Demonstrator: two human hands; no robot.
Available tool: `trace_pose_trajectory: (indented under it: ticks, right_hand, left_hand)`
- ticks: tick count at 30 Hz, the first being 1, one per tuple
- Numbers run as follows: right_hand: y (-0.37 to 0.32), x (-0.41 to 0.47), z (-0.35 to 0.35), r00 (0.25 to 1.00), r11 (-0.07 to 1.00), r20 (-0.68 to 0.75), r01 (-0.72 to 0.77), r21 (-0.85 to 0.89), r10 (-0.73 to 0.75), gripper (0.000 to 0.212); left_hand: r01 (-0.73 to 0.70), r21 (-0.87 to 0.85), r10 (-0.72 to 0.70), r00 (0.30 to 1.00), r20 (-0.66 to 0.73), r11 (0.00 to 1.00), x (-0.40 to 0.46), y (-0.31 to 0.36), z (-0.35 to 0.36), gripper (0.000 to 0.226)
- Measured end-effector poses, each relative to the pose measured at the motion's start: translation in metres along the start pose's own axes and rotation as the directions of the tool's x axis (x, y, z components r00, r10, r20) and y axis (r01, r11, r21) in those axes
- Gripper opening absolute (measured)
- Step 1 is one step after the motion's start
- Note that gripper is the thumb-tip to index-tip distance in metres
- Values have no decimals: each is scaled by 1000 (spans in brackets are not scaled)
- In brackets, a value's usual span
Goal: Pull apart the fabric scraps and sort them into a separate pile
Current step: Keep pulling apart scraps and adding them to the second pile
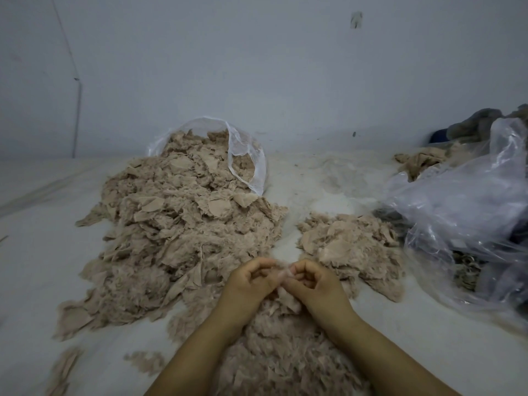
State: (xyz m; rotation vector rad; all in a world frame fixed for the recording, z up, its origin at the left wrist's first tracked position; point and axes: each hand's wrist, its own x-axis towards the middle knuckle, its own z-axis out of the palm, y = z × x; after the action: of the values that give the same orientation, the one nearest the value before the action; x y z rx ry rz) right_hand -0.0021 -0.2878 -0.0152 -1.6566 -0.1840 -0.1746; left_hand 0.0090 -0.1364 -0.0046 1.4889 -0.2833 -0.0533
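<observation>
A big heap of beige furry fabric scraps spills from a clear plastic bag at the back left and runs down to my lap. A smaller separate pile of the same scraps lies to the right. My left hand and my right hand meet just in front of that smaller pile, fingers curled, both pinching one small pale scrap between them. More fluffy scraps lie under my forearms.
A large crumpled clear plastic bag with dark and beige cloth lies at the right. Grey fabric is bunched at the back right against the pale wall. A few stray scraps lie on the white surface at the lower left.
</observation>
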Motion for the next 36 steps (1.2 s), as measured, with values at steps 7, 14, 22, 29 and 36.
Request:
trace_pose_trajectory:
  ticks: [7, 14, 22, 29, 36]
  right_hand:
    - [0, 1, 1, 999, 999, -45, -18, -51, 16, 11]
    - [2, 1, 3, 998, 992, -60, 21, -120, -29, 8]
    - [0, 0, 1, 995, 998, -76, 61, -31, -63, 15]
    - [-5, 0, 0, 994, 994, -106, -1, 105, 13, 13]
    - [-5, 1, 2, 993, 998, -114, -12, 67, 19, 12]
  left_hand:
    - [-13, 3, 13, 997, -75, 1000, 1, 0, 2, 13]
    - [-9, -25, 7, 998, -60, 1000, 2, 0, 2, 20]
    - [3, 54, -2, 1000, -27, 999, 0, -2, 4, 32]
    - [4, -7, -4, 999, 36, 1000, -2, 2, 3, 22]
    - [-25, 48, 24, 1000, 17, 999, -2, 2, 5, 10]
